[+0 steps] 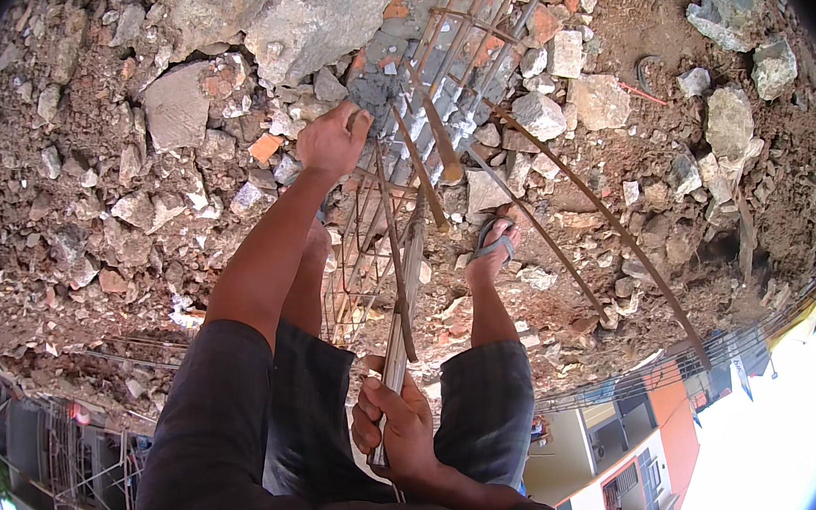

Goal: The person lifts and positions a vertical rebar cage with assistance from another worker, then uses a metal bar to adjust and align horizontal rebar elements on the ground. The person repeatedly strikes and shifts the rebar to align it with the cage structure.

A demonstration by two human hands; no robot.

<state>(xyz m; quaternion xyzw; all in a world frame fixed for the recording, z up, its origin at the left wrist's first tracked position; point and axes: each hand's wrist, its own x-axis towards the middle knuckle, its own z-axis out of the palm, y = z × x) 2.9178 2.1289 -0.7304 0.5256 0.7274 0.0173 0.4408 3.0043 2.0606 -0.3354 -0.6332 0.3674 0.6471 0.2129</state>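
Observation:
My right hand (400, 427) is wrapped round a long, weathered wooden stick (403, 320), which points away from me between my legs. Its far end meets the steel bars, and I cannot make out what is there. My left hand (333, 141) reaches forward with curled fingers, right beside a patch of wet grey mortar (378, 92). Whatever those fingers hold, if anything, is hidden. Several rusty reinforcing bars (433, 127) stick up toward me just right of that hand. A tied rebar cage (475, 23) runs away from me over the mortar.
Big grey boulders (320, 8) lie at the far left, with broken stones and brick pieces over brown soil. Two long bent bars (613, 223) reach out to the right. My sandalled right foot (497, 240) stands on the rubble. Buildings (625, 471) show at the lower right.

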